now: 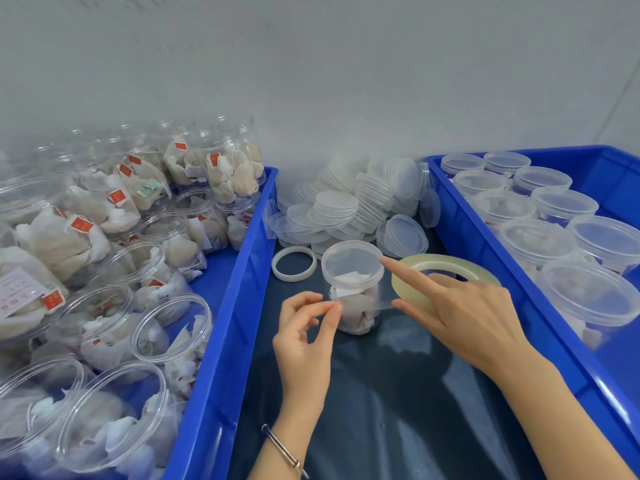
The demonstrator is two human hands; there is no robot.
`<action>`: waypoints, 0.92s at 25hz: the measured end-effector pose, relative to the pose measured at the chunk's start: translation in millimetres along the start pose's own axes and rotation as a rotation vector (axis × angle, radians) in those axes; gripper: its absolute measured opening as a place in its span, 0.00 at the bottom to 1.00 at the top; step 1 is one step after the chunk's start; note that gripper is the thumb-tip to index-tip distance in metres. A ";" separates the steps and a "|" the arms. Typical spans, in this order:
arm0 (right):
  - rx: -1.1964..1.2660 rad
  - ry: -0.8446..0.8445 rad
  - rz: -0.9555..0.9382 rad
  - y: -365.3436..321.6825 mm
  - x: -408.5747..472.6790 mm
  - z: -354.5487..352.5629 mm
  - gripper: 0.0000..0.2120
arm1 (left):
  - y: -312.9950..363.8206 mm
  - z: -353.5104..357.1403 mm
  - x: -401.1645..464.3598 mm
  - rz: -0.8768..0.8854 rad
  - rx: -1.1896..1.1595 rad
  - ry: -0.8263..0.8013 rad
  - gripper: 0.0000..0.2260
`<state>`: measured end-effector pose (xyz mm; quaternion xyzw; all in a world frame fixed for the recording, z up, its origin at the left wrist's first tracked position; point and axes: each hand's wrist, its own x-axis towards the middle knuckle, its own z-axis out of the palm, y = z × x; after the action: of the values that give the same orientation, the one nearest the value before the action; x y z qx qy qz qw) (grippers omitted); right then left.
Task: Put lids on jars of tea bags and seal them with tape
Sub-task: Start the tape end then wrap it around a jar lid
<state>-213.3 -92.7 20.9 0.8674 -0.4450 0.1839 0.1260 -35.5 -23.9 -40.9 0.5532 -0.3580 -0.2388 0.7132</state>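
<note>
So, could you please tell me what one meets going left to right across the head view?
Blue bin of open tea-bag jars → white plastic ring → lidded clear jar → clear tape roll → blue bin of lidded jars.

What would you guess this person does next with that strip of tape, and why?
Probably press the tape strip onto the jar under the lid. The left hand pinches its free end, the right hand holds the roll, and the lid is already on.
</note>
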 end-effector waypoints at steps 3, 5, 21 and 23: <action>-0.036 0.022 -0.042 1.3 2.4 6.3 0.25 | -10.2 5.3 -0.2 -0.093 -0.125 0.074 0.07; -0.062 0.050 -0.052 0.6 5.2 7.0 0.25 | -12.1 8.9 3.6 -0.126 -0.214 0.083 0.08; -0.067 -0.059 -0.073 7.1 21.9 23.6 0.30 | -26.9 20.7 26.6 -0.174 -0.349 0.154 0.07; -0.031 -0.039 -0.050 7.1 23.8 23.6 0.31 | -27.6 21.8 28.1 -0.159 -0.345 0.160 0.06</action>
<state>-201.5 -123.1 10.3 0.8796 -0.4283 0.1568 0.1351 -33.2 -65.7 -57.6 0.4666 -0.2093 -0.3073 0.8025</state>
